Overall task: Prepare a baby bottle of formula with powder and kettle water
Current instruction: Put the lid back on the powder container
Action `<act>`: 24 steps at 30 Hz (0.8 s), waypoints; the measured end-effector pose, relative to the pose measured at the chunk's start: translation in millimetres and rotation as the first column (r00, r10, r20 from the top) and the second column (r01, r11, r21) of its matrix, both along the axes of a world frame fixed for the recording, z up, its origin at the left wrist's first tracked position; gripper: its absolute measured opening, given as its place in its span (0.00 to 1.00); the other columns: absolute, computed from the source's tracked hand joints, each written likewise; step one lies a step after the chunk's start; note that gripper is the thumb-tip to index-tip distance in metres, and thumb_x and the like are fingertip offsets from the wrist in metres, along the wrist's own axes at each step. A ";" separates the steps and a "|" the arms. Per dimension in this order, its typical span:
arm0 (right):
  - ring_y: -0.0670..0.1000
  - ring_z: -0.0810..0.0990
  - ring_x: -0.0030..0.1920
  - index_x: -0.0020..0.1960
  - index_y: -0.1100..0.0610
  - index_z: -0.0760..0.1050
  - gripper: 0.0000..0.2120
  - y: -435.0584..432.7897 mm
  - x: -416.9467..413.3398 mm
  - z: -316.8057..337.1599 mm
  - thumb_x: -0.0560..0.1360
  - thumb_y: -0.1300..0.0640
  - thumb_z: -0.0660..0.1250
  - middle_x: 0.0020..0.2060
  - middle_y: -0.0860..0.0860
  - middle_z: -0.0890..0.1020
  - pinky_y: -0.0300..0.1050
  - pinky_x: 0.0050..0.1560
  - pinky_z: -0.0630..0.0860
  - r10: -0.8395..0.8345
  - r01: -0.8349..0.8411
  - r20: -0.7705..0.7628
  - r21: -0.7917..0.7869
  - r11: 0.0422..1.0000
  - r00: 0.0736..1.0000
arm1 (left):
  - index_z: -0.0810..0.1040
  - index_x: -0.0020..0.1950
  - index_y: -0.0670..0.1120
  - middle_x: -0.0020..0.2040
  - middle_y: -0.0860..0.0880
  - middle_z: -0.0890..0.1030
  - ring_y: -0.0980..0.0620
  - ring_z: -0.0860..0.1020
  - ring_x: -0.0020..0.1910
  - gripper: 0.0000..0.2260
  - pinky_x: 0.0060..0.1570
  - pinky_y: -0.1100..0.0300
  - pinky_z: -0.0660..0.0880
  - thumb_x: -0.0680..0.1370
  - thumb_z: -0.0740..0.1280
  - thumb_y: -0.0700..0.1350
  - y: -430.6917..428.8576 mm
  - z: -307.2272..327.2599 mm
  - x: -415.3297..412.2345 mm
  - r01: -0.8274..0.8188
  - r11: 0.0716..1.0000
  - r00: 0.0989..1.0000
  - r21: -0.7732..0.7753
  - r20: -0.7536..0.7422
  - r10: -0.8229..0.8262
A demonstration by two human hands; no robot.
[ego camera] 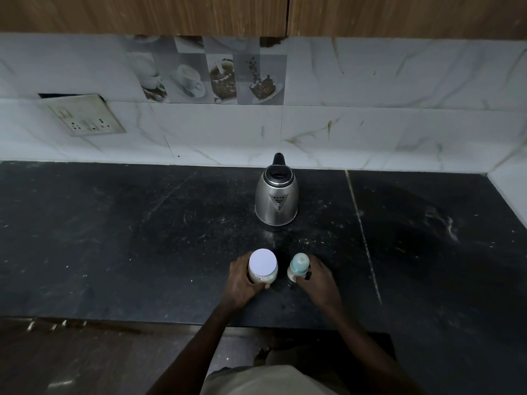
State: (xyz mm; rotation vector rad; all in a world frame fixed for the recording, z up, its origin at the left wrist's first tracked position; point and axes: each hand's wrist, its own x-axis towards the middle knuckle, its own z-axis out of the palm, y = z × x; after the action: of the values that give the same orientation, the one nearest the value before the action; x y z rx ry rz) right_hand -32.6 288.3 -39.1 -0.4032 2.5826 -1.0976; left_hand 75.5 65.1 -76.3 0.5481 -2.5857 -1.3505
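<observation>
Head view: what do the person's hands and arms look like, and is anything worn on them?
The left hand and right hand are bare, without gloves. Both forearms are bare too: no sleeve, watch or bracelet shows. The dim light could hide a thin ring. A pale beige garment shows below.

I am standing at a black counter (114, 238) — it is looking dusty and scratched, with a thin pale line (362, 232) running across it. White tiles (399, 81) with grey streaks are covering the wall behind. Some picture tiles (211, 72) are showing coffee cups. A dirty switch plate (85, 115) is sitting tilted on the left. Brown wooden cupboards (142, 12) are hanging above. The light is looking dim — the floor (85, 360) below is looking dark brown.
</observation>
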 end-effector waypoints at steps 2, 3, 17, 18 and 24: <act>0.53 0.82 0.57 0.62 0.51 0.77 0.25 -1.7 3.8 -1.3 0.67 0.52 0.79 0.56 0.50 0.82 0.53 0.57 0.79 -0.021 0.021 -0.009 0.000 1.000 1.000 | 0.71 0.73 0.55 0.66 0.70 0.69 0.66 0.66 0.63 0.42 0.65 0.55 0.65 0.61 0.81 0.59 -1.7 -1.4 1.2 0.001 1.000 1.000 -0.012 -0.008 -0.001; 0.52 0.81 0.56 0.61 0.51 0.77 0.24 -2.1 5.8 -1.9 0.68 0.51 0.79 0.56 0.49 0.82 0.52 0.56 0.79 -0.021 0.021 -0.011 -0.003 1.000 1.000 | 0.72 0.74 0.53 0.66 0.69 0.70 0.66 0.66 0.63 0.43 0.65 0.55 0.65 0.61 0.81 0.60 -3.0 -4.3 0.9 -0.004 1.000 1.000 -0.010 -0.010 0.004; 0.54 0.81 0.60 0.65 0.54 0.76 0.26 -6.4 11.2 -11.9 0.69 0.56 0.79 0.60 0.51 0.81 0.52 0.59 0.79 -0.059 0.059 -0.047 -0.005 0.998 0.997 | 0.76 0.72 0.47 0.65 0.54 0.80 0.60 0.76 0.62 0.36 0.63 0.75 0.68 0.66 0.82 0.51 0.7 35.9 -60.1 -0.092 0.990 0.993 0.102 -0.068 0.099; 0.55 0.81 0.60 0.65 0.54 0.76 0.26 -6.6 10.9 -12.4 0.69 0.56 0.79 0.60 0.51 0.81 0.52 0.59 0.79 -0.062 0.062 -0.050 0.002 0.998 0.997 | 0.76 0.72 0.48 0.66 0.53 0.81 0.57 0.78 0.63 0.36 0.64 0.67 0.73 0.66 0.81 0.54 2.0 37.3 -64.5 -0.112 0.987 0.991 0.115 -0.062 0.120; 0.56 0.81 0.61 0.66 0.55 0.76 0.27 -5.7 10.9 -18.7 0.68 0.56 0.79 0.60 0.52 0.81 0.53 0.59 0.79 -0.066 0.068 -0.070 0.020 0.998 0.995 | 0.74 0.74 0.51 0.68 0.49 0.81 0.49 0.80 0.66 0.38 0.65 0.47 0.79 0.66 0.82 0.50 -1.8 28.0 -78.0 -0.161 0.985 0.986 0.065 -0.043 0.164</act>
State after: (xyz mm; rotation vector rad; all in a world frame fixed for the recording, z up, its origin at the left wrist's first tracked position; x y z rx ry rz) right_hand -21.7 282.6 -57.8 -0.3577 2.6845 -1.0945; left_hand -2.5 63.3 -48.3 0.7111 -2.4097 -1.3750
